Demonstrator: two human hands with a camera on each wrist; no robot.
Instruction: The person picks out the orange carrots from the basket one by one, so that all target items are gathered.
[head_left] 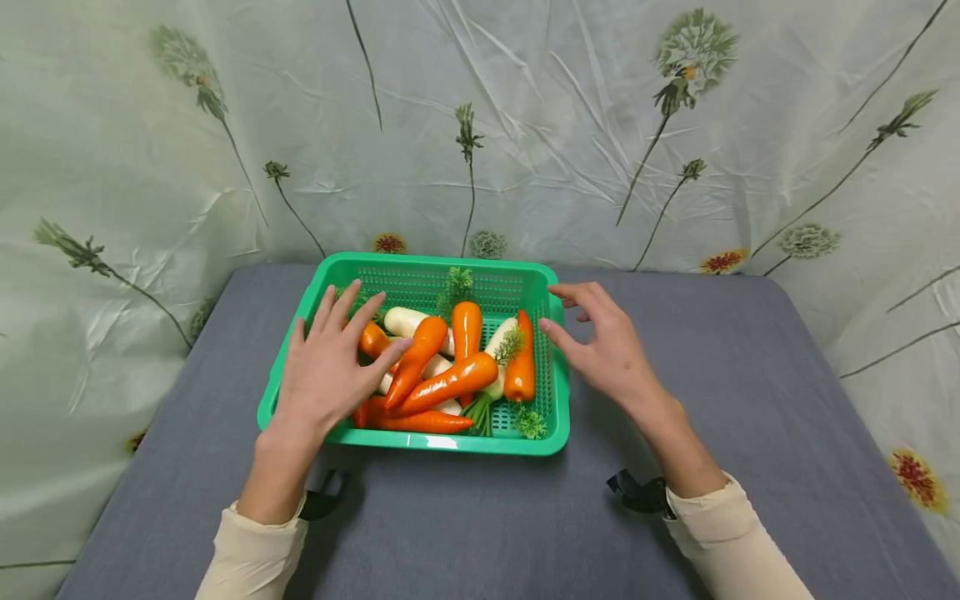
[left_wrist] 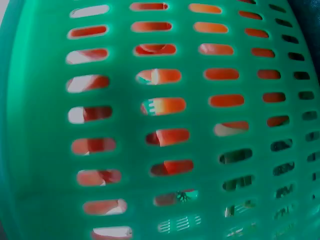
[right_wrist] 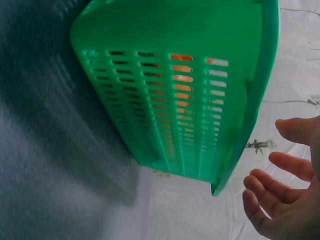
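Covering part of the green basket [head_left: 495,446] at its L end in head view, the left hand [head_left: 326,367] has fingers spread, gripping nothing (contact w/ basket or veg: can't tell). The right hand [head_left: 611,350] is just by the R rim, fingers loosely bent, nothing held. Basket sits on the grey cloth [head_left: 480,533], w/ orange carrots [head_left: 450,386] & white radishes [head_left: 405,321] inside.

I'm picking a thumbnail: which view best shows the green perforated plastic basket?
Head view: the green plastic basket shows most of its rim and interior. Left wrist: mostly slotted wall, close up. Right wrist: outer side and part of the rim.
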